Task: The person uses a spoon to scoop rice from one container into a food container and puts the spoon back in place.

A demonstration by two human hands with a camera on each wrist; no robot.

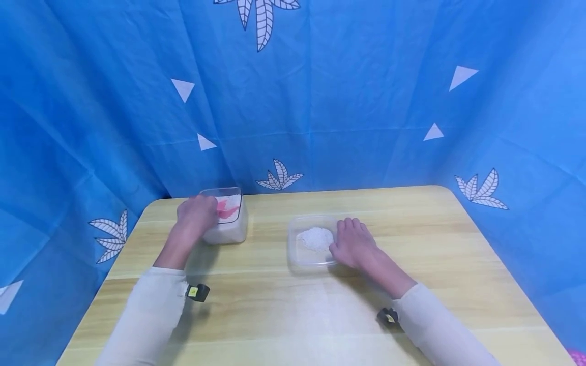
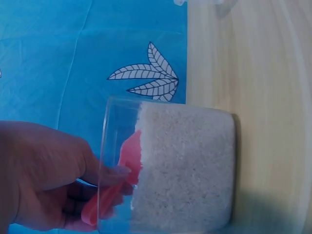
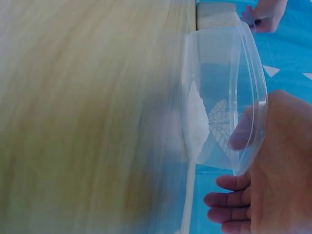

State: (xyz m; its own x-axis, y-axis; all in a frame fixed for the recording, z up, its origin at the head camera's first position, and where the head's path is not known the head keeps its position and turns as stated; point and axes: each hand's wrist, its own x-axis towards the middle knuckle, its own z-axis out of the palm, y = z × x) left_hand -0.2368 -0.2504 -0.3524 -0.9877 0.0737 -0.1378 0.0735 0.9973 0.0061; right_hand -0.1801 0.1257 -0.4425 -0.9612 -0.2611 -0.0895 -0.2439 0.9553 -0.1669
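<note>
Pinching pink scoop (image 2: 130, 156) in left hand (image 1: 198, 214), inside grain box (image 1: 225, 234), can't tell how deep // gripping clear tub (image 1: 308, 264) in right hand (image 1: 353, 245), well apart from left, with thumb kinda hazy through plastic

A blue fabric curtain (image 1: 348, 86), printed with white, dark-outlined leaf sprigs (image 1: 264, 25) and plain white triangles (image 1: 183, 89), hangs at the far, left and right sides of a pale wood-grain tabletop (image 1: 274, 315). A bright pink item (image 1: 578, 357), mostly cut off, shows at near right.
</note>
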